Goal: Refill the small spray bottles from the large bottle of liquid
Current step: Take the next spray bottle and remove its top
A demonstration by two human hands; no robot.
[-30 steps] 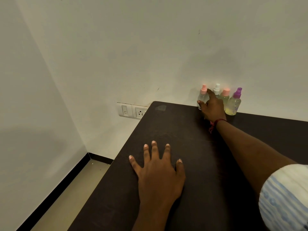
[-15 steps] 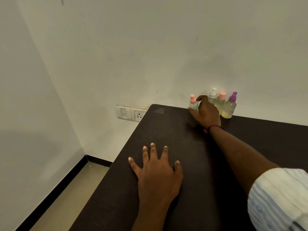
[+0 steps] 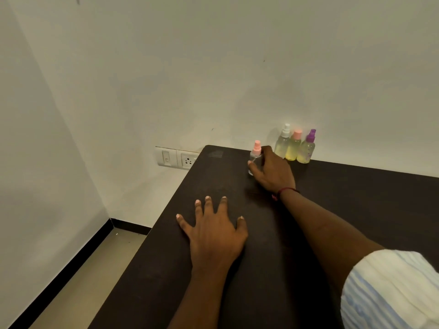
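Note:
A small clear spray bottle with a pink cap (image 3: 255, 155) stands upright on the dark table (image 3: 356, 198), and my right hand (image 3: 273, 170) grips its body. Behind it, against the wall, three more small spray bottles stand in a row: a white-capped one (image 3: 283, 141), a pink-capped one (image 3: 293, 146) and a purple-capped one (image 3: 307, 148), each holding yellowish liquid. My left hand (image 3: 213, 231) lies flat on the table with its fingers spread, holding nothing. No large bottle is in view.
The table's left edge runs diagonally, with the floor (image 3: 78, 281) below it. A wall switch and socket plate (image 3: 177, 159) sits just left of the table's far corner. White walls close the back and left side.
My right hand has pulled the pink-capped clear bottle away from the row, toward me and to the left. My left hand has stayed flat on the table.

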